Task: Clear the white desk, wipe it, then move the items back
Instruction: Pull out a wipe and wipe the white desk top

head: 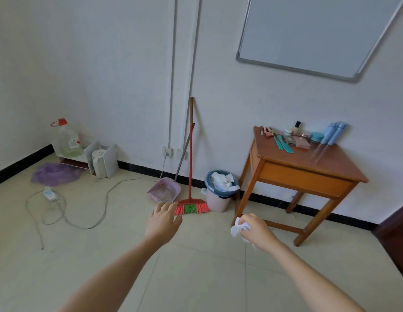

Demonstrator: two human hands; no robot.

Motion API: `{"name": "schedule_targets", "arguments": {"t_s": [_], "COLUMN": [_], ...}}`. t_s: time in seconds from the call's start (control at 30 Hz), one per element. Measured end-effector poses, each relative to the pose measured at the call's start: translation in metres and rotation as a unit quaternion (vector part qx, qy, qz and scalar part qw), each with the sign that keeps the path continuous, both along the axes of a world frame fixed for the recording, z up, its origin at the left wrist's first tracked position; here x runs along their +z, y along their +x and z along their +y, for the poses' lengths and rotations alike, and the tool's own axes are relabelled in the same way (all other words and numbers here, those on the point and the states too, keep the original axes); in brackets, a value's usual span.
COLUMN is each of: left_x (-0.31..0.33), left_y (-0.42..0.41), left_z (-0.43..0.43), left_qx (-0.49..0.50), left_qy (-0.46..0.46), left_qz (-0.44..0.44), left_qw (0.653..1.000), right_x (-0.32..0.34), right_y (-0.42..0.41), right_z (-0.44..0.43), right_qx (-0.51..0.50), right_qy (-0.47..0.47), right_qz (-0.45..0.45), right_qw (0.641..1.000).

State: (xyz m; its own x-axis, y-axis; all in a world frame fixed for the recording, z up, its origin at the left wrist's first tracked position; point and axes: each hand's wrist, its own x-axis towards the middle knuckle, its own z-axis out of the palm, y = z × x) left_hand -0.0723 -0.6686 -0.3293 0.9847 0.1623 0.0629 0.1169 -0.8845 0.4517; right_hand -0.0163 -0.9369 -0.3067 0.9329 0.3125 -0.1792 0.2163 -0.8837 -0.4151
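Pinching a crumpled white wipe in the right grip, curled tight round it; likely used and bound for the bin by the far wall. Holding the left grip loose, spread, empty. Parked cosmetics on the brown surface, far right, presumably awaiting return. No white desk in view.

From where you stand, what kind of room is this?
Probably a plain dorm or office room: a whiteboard hangs on the wall, a broom and dustpan stand beside a waste bin, and cosmetics sit on a small wooden desk.
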Motion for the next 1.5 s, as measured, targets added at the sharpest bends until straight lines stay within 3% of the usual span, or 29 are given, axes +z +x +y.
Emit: {"name": "schedule_targets", "arguments": {"t_s": [0.37,0.93,1.07,1.33,1.5], "left_x": [-0.008,-0.028,-0.045,-0.065,-0.066], "left_y": [0.193,0.469,0.504,0.569,0.612], "left_z": [-0.065,0.041,0.050,0.055,0.045], "left_qx": [-0.087,-0.087,-0.103,-0.031,0.011], "left_qy": [0.043,0.059,0.074,0.078,0.084], "left_qz": [0.037,0.048,0.092,0.142,0.181], "left_qw": [0.995,0.993,0.988,0.986,0.980], "right_x": [-0.002,-0.038,-0.056,-0.105,-0.131], "right_y": [0.191,0.456,0.499,0.612,0.678], "right_z": [-0.038,0.054,0.057,0.059,0.065], "right_qx": [-0.021,-0.039,-0.043,-0.004,0.061], "right_qy": [0.004,-0.035,-0.060,-0.076,-0.133], "right_qz": [0.002,0.024,0.017,0.042,0.079], "right_qw": [1.000,0.998,0.997,0.996,0.986]}}
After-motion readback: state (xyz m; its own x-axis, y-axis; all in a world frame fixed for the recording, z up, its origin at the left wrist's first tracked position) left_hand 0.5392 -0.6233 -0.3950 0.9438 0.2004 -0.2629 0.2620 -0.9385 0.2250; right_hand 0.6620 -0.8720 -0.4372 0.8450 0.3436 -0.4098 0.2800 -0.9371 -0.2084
